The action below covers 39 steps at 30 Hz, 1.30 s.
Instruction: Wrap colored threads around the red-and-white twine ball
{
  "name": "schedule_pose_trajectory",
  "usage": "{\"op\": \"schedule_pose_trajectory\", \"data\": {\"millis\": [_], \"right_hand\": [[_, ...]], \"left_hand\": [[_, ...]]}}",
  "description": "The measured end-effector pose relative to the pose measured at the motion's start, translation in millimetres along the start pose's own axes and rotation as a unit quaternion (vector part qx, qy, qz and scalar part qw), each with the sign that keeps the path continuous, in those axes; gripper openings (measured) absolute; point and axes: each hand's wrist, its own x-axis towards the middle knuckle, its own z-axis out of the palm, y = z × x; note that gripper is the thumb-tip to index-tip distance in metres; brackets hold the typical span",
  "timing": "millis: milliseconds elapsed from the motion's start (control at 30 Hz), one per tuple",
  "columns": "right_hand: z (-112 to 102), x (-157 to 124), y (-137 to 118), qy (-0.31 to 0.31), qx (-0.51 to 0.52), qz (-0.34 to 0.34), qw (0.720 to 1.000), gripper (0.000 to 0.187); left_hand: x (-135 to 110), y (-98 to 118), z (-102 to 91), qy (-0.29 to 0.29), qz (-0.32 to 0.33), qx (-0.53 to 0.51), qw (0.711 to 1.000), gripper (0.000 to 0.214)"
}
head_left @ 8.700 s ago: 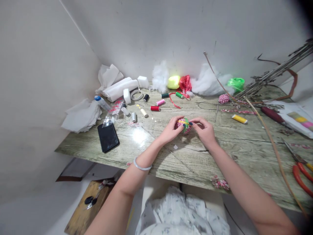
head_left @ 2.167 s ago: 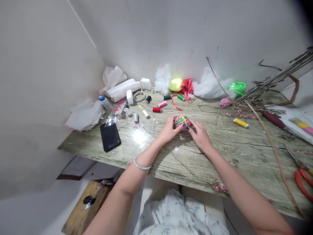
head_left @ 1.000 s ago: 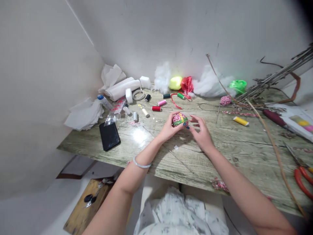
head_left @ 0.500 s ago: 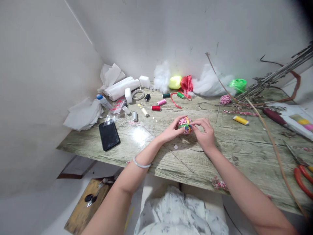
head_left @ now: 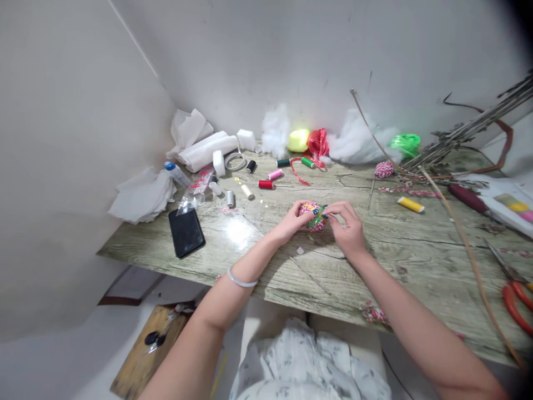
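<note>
My left hand [head_left: 295, 221] is closed around a small ball of red-and-white twisted cord [head_left: 315, 223], which has green and yellow bands across it. It is held just above the wooden table [head_left: 258, 266]. At the ball's right side my right hand [head_left: 346, 225] pinches with thumb and index finger, the tips touching the green and yellow part. Whatever lies between those fingertips is too small to make out. A small white scrap [head_left: 300, 250] lies on the table below the ball.
Several thread spools lie behind my hands, a red spool [head_left: 266, 184] among them. A black phone [head_left: 186, 232] is at left. On the right are a yellow spool [head_left: 410, 204], red-handled scissors [head_left: 516, 305] and a long brown strip [head_left: 462, 239]. White stuffing [head_left: 353, 141] sits by the wall.
The ball has been turned in my left hand, so its green and yellow bands now face more to the right. My right hand stays close to it, still pinching.
</note>
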Motion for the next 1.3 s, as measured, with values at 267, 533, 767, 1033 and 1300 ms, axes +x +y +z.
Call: {"op": "schedule_pose_trajectory", "data": {"millis": [267, 533, 767, 1033, 1300], "right_hand": [[1.1, 0.0, -1.1, 0.027, 0.003, 0.010, 1.000, 0.011], [1.0, 0.2, -1.7, 0.037, -0.004, -0.011, 0.999, 0.008], [1.5, -0.6, 0.7, 0.045, 0.012, -0.003, 0.999, 0.007], [6.0, -0.1, 6.2, 0.055, 0.063, 0.041, 0.996, 0.001], [5.5, 0.8, 8.4, 0.070, 0.064, 0.061, 0.994, 0.005]], "left_hand": [[4.2, -2.8, 1.2, 0.016, 0.045, 0.023, 0.999, 0.056], [4.5, -1.7, 1.5, 0.007, 0.086, 0.038, 0.996, 0.062], [2.4, -2.2, 5.0, 0.019, 0.100, 0.052, 0.993, 0.058], [0.6, -3.7, 5.0, 0.070, 0.119, 0.074, 0.988, 0.062], [-3.1, 0.9, 6.0, 0.074, 0.117, 0.140, 0.980, 0.052]]}}
